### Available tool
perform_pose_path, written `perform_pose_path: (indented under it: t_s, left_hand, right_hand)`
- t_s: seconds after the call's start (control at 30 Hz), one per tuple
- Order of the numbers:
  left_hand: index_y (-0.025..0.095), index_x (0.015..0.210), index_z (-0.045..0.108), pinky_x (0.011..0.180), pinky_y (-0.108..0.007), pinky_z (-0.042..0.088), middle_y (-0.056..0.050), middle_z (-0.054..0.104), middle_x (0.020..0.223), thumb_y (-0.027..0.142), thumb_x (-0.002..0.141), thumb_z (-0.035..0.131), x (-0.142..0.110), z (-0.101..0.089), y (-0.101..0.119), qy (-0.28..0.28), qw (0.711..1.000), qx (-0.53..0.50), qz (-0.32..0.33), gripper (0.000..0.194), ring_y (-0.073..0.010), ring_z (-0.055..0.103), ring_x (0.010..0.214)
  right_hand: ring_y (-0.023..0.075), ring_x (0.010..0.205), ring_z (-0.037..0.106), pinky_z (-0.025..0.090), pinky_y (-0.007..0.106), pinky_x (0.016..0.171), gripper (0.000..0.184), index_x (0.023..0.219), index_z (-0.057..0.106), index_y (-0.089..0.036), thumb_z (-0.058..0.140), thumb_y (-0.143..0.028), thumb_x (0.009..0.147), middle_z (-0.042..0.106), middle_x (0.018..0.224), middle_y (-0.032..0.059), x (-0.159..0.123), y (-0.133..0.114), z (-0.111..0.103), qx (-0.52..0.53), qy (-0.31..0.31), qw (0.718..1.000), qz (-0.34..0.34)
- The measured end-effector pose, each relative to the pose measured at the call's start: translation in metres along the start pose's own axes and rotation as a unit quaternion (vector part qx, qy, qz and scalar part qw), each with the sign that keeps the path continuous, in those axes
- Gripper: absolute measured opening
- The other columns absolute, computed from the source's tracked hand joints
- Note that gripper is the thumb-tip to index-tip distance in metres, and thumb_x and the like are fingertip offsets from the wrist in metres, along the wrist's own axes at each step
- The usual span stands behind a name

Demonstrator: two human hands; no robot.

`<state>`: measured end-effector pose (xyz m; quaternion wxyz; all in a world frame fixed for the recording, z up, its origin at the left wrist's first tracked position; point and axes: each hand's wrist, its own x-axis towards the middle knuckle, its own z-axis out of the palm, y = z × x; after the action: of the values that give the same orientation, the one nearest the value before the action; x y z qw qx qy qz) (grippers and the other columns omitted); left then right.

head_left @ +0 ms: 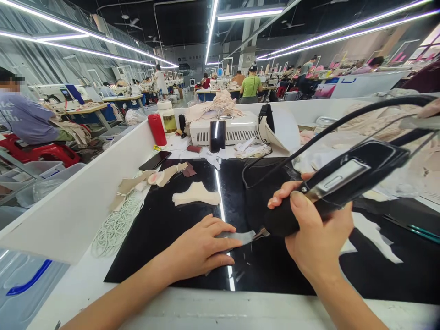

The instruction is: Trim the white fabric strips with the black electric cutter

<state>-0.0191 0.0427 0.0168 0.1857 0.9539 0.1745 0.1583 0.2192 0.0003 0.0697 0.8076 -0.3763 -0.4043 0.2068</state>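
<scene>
My right hand (318, 238) is wrapped round a black corded hand-held cutter (330, 185). The metal tip (261, 233) of the cutter meets the right end of a thin, greyish translucent strip (244, 237). Lying flat with its fingers apart, my left hand (208, 245) presses this strip onto the glossy black board (165, 243). Part of the strip is hidden beneath those fingers. Small slivers lie on the board just below it. A cream stack of shaped fabric pieces (196, 194) rests above my left hand.
White fabric pieces (373, 236) and teal-handled tweezers (424, 233) lie at right. On the left are a pale cord coil (115, 227), fabric scraps (165, 176) and a phone (155, 160). Behind stand a vented white machine (240, 130), red bottle (157, 129) and jar (167, 117).
</scene>
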Motion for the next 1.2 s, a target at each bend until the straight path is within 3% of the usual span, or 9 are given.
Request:
perform_pose_path:
  t_s: [0.33,0.8,0.9,1.0,1.2]
  left_hand:
    - [0.027,0.15,0.078,0.127,-0.053,0.053,-0.014,0.072,0.153,0.044,0.118,0.066,-0.001,-0.001,0.001,0.014,1.0,0.008,0.006,0.039,-0.0312,0.067,0.139]
    - [0.023,0.148,0.077,0.137,-0.064,0.041,-0.015,0.072,0.155,0.044,0.12,0.061,0.0,-0.005,0.006,0.003,1.0,0.019,0.009,0.039,-0.0329,0.067,0.144]
    - [0.019,0.144,0.077,0.133,-0.054,0.048,-0.015,0.075,0.146,0.04,0.122,0.055,0.007,-0.007,0.011,0.019,1.0,0.012,0.012,0.037,-0.0296,0.07,0.136]
    - [0.018,0.142,0.077,0.117,-0.041,0.061,-0.013,0.077,0.137,0.033,0.122,0.054,0.018,-0.005,0.016,0.026,0.999,-0.006,-0.018,0.034,-0.0262,0.073,0.125]
    - [0.018,0.133,0.082,0.106,-0.037,0.065,-0.01,0.077,0.126,0.026,0.117,0.063,0.03,0.003,0.019,0.02,0.998,0.007,-0.058,0.026,-0.0253,0.074,0.115]
  right_hand:
    - [0.016,0.066,0.071,0.063,0.036,0.069,0.037,0.115,0.068,-0.03,0.095,-0.037,0.09,0.075,0.084,-0.0082,-0.001,-0.001,0.001,-0.002,-0.004,1.0,-0.008]
    - [0.0159,0.064,0.07,0.06,0.036,0.067,0.042,0.116,0.066,-0.029,0.096,-0.043,0.091,0.076,0.085,-0.0077,-0.004,0.0,0.005,-0.013,-0.011,1.0,-0.01]
    - [0.0161,0.065,0.07,0.059,0.035,0.066,0.043,0.117,0.066,-0.029,0.097,-0.044,0.091,0.076,0.085,-0.0076,-0.005,0.0,0.004,-0.011,-0.012,1.0,-0.011]
    - [0.0158,0.065,0.069,0.059,0.034,0.064,0.045,0.118,0.067,-0.029,0.098,-0.046,0.09,0.076,0.085,-0.0078,-0.006,0.0,0.004,-0.013,-0.013,1.0,-0.002]
    - [0.0152,0.064,0.07,0.06,0.033,0.063,0.047,0.119,0.067,-0.029,0.099,-0.048,0.089,0.077,0.086,-0.0075,-0.006,0.001,0.004,-0.003,-0.011,1.0,0.004]
